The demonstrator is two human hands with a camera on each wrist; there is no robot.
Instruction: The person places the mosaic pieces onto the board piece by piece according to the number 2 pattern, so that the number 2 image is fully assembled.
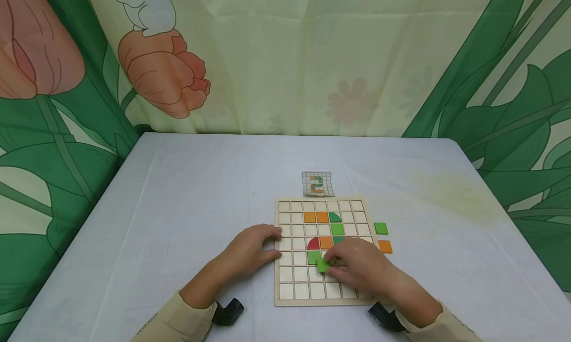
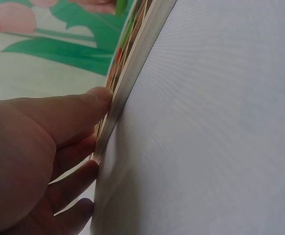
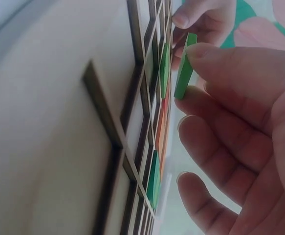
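My right hand (image 1: 363,265) pinches a light green square tile (image 1: 322,265) between thumb and fingers, just above the grid board. In the right wrist view the tile (image 3: 186,66) stands on edge between the fingertips, apart from the grid. The wooden grid board (image 1: 290,302) holds orange squares (image 1: 322,217), a red quarter-round tile (image 1: 314,243), a dark green quarter-round tile (image 1: 334,217) and light green squares (image 1: 337,229). Another dark green tile is partly hidden by my right hand. My left hand (image 1: 250,248) touches the board's left edge with relaxed fingers, thumb tip at the rim (image 2: 127,81).
A small pattern card (image 1: 317,184) lies behind the board. Right of the board lie a loose green square (image 1: 381,228) and a loose orange square (image 1: 385,247). A white cloth covers the table (image 1: 214,183); printed curtains (image 1: 285,59) hang behind it.
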